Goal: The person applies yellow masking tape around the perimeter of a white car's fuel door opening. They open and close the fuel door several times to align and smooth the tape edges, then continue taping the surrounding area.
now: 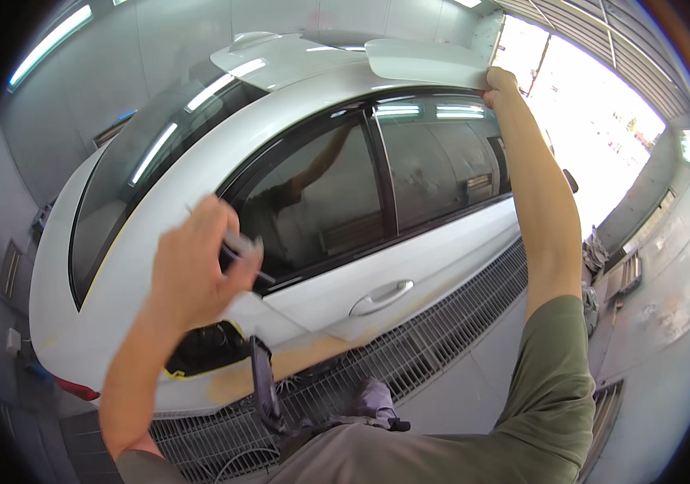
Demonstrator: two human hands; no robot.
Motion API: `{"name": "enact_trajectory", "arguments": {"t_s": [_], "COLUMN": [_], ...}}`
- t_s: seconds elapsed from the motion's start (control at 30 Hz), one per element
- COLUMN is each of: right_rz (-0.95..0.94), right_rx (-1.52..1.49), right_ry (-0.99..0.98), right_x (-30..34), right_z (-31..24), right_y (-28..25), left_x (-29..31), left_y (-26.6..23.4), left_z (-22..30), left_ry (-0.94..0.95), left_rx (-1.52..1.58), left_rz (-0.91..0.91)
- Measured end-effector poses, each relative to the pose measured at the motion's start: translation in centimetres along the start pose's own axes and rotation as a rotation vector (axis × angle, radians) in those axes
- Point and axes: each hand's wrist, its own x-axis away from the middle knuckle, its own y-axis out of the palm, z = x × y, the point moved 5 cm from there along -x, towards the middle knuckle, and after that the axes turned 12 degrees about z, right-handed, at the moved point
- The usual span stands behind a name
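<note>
A white car (313, 302) stands before me with its side facing me. My left hand (196, 262) is closed around a small grey tool with a thin dark end (240, 248), in front of the rear side window (313, 210); motion blur hides its exact kind. My right hand (501, 85) reaches far forward over the roof edge. Its fingers are closed on the right end of a pale, smooth sheet or panel (426, 63) lying at the roof. The fingertips beneath it are hidden.
A beige patch (280, 367) marks the lower rear body, beside a black opening edged in yellow (208, 348). A dark flat object (264, 383) stands up near my waist. Metal floor grating (442, 319) runs alongside the car. Grey walls and a bright doorway (587, 121) surround it.
</note>
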Motion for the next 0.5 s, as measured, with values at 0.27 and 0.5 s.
{"name": "enact_trajectory", "arguments": {"t_s": [0.27, 0.5], "right_rz": [0.031, -0.188], "right_rx": [0.082, 0.437], "right_ry": [0.068, -0.02], "right_x": [-20.5, -27.9], "right_z": [4.2, 6.9], "right_y": [11.4, 15.9], "left_x": [-25.5, -40.0], "left_y": [16.2, 31.2], "left_z": [-5.3, -9.9], "left_ry": [0.1, 0.096], "left_rx": [-0.342, -0.558], "left_rz": [-0.246, -0.516]}}
